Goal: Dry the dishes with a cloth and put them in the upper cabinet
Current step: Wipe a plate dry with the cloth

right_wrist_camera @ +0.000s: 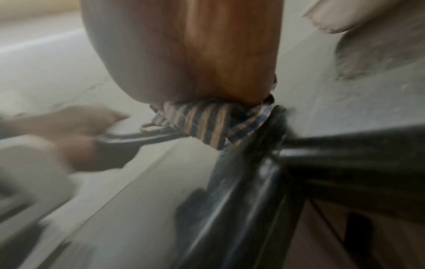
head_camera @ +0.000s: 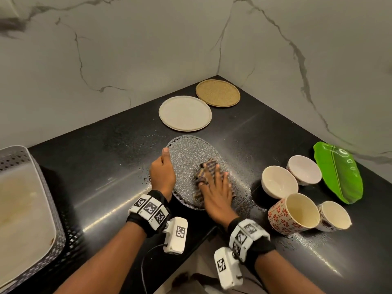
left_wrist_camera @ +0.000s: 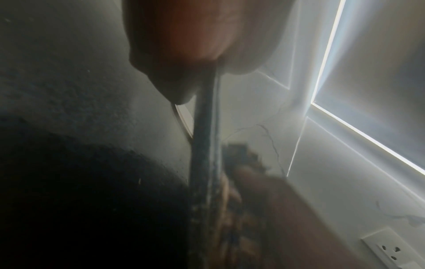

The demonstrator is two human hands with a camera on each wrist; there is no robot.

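Hands work at the near edge of a black counter (head_camera: pixel 101 158). Left hand (head_camera: pixel 162 172) grips the rim of a speckled grey plate (head_camera: pixel 186 153), thumb on top. Right hand (head_camera: pixel 216 194) presses a checked cloth (head_camera: pixel 204 168) flat onto the plate, fingers spread. Right of it stand two cups (head_camera: pixel 293 213) and two bowls (head_camera: pixel 279 181), then a green leaf-shaped dish (head_camera: pixel 339 175). Farther back lie a cream plate (head_camera: pixel 185 113) and a tan plate (head_camera: pixel 217 93).

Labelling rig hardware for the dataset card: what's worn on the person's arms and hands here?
Both forearms are bare, no sleeves or gloves. Each wrist carries a black strap with a row of white blocks printed with black square fiducial markers. A white boxy camera unit, also marker-tagged, hangs off each band; a thin black cable loops from the left one. The left hand and the right hand are bare.
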